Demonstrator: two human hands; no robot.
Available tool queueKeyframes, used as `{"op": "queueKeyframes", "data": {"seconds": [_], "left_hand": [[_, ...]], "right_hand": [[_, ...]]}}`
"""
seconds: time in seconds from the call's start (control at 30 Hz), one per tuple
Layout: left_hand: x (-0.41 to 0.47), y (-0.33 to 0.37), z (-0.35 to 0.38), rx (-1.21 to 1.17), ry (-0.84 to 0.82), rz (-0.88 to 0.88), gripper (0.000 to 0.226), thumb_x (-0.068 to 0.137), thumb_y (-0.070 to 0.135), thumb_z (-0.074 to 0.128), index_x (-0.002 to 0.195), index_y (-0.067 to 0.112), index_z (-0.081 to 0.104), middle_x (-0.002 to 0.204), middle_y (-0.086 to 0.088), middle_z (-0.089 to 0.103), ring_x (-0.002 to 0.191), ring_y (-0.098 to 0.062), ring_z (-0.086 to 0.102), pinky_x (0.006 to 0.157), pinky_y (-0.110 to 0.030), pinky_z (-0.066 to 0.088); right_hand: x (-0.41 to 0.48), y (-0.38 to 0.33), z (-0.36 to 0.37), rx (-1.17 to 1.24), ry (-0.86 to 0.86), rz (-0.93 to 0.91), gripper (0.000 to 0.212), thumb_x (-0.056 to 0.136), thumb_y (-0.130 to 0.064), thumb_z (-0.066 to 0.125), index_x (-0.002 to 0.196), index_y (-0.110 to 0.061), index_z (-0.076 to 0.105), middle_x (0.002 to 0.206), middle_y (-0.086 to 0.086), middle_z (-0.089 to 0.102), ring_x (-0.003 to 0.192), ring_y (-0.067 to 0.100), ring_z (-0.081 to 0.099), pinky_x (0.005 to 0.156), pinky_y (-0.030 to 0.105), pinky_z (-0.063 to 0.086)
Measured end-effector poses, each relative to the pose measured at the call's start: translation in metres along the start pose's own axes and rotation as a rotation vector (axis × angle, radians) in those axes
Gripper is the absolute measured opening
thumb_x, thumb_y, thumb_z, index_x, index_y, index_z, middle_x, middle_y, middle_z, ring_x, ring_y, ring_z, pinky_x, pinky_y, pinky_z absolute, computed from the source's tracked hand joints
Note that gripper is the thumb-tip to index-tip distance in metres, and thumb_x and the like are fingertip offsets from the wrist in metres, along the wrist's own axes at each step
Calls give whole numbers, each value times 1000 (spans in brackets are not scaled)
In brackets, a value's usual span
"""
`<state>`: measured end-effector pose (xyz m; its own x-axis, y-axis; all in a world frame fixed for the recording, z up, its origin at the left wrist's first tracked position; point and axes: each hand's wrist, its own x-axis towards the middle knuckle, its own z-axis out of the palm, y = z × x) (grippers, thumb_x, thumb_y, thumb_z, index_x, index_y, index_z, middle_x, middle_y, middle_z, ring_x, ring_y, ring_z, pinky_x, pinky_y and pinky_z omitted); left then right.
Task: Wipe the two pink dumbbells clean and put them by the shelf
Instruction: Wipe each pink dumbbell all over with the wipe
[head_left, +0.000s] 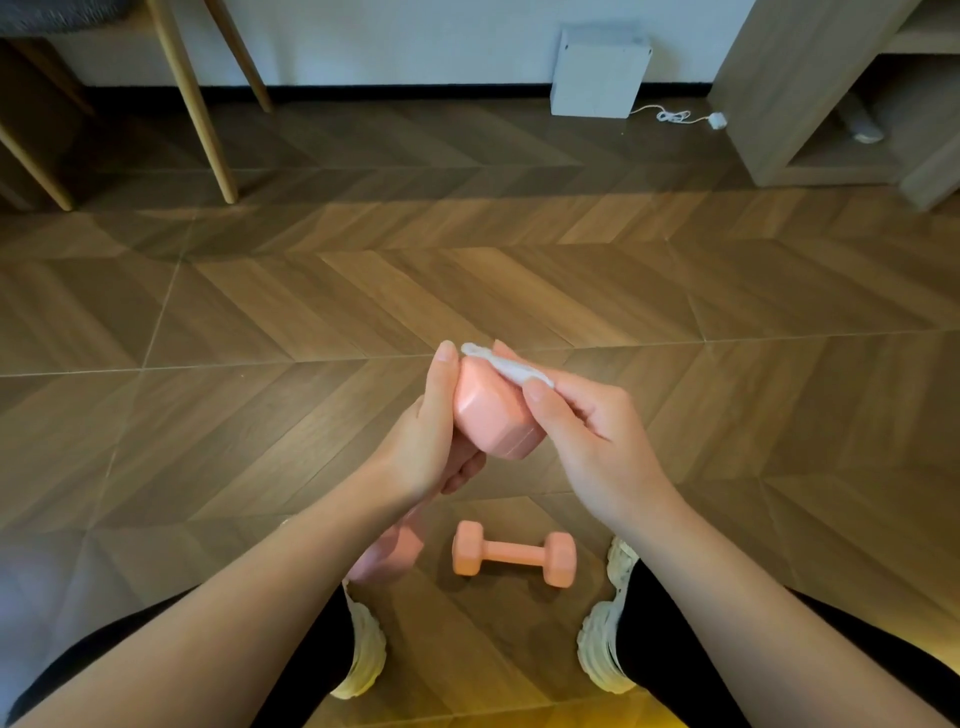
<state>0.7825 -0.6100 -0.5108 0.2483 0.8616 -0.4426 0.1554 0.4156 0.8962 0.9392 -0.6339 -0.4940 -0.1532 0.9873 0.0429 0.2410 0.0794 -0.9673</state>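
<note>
One pink dumbbell (493, 415) is gripped upright by the left hand (423, 441), while a white wipe (506, 366), pinched in the right hand (587, 431), is pressed on its upper head. The second dumbbell (514, 555) lies on the floor (727, 364) at 6 o'clock, between the shoes. Wiping seems underway; the shelf (810, 98) waits at 2 o'clock.

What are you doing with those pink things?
A person is cleaning two pink dumbbells. The left hand holds one dumbbell up, and the right hand rubs its top end with a white wipe. The other dumbbell lies on the wooden floor between the person's shoes. The shelf stands off to the right.
</note>
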Motion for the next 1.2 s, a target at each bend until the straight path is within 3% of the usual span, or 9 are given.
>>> {"op": "queueKeyframes", "data": {"seconds": [0.17, 0.33, 0.43, 0.5, 0.67, 0.8, 0.93, 1.1, 1.2], "left_hand": [[6, -12, -3, 112, -48, 37, 109, 76, 86, 14, 64, -18, 44, 41, -8, 36, 40, -19, 37, 46, -27, 29], [7, -8, -2, 112, -39, 24, 108, 75, 85, 15, 64, -18, 43, 42, -10, 34, 40, -19, 35, 45, -26, 28], [9, -8, -1, 135, -71, 31, 111, 76, 86, 14, 70, -20, 47, 43, -8, 36, 41, -19, 36, 45, -27, 29], [9, -10, 4, 123, -83, 23, 109, 79, 84, 14, 72, -19, 50, 44, -10, 36, 40, -18, 37, 44, -26, 29], [8, -5, 6, 97, -44, -48, 88, 79, 79, 11, 59, 1, 47, 43, -9, 33, 39, -18, 35, 44, -27, 28], [10, -7, 7, 127, -63, -38, 99, 73, 86, 13, 58, -7, 46, 44, -10, 34, 41, -19, 36, 44, -25, 29], [8, -6, 12, 79, -45, -91, 85, 80, 82, 10, 57, 7, 45, 44, -9, 34, 40, -17, 36, 44, -27, 29], [12, -4, 9, 115, -21, -87, 90, 68, 89, 13, 61, 6, 48, 45, -8, 37, 43, -19, 38, 47, -28, 29], [11, -3, 14, 104, -35, -100, 86, 76, 85, 13, 55, 8, 44, 45, -9, 35, 43, -19, 36, 47, -27, 27]], "right_hand": [[0, 0, -2, 50, 13, 84, 32, 97, -29, 45, 117, -30, 69, 99, -21, 72, 96, -6, 61, 81, 17, 44], [-6, 0, -3, 84, -31, 14, 31, 98, -20, 45, 117, -30, 67, 127, -17, 64, 129, -1, 52, 121, 34, 24], [-4, 4, -6, 76, 8, 54, 30, 98, -29, 46, 115, -31, 70, 118, -9, 72, 118, 10, 62, 116, 45, 29], [-1, 1, -5, 63, 6, 69, 27, 96, -33, 47, 105, -37, 72, 105, -24, 71, 107, -2, 62, 109, 39, 32], [-15, 0, -9, 20, -34, -6, 33, 99, -18, 44, 116, -35, 66, 129, -29, 59, 131, -1, 50, 121, 28, 17], [-5, 3, -9, -7, 11, 67, 30, 97, -26, 45, 111, -38, 68, 94, -33, 67, 98, -12, 59, 120, 37, 22], [-15, 0, -9, 8, -25, 4, 30, 100, -23, 46, 120, -34, 65, 131, -26, 60, 133, 0, 48, 123, 36, 15], [-8, 3, -13, -23, 33, 62, 31, 100, -18, 45, 108, -36, 68, 101, -40, 65, 104, -11, 59, 114, 46, 28], [-7, -1, -7, 24, 22, 46, 32, 98, -19, 45, 117, -35, 65, 125, -28, 63, 123, -4, 54, 121, 47, 21]]}}
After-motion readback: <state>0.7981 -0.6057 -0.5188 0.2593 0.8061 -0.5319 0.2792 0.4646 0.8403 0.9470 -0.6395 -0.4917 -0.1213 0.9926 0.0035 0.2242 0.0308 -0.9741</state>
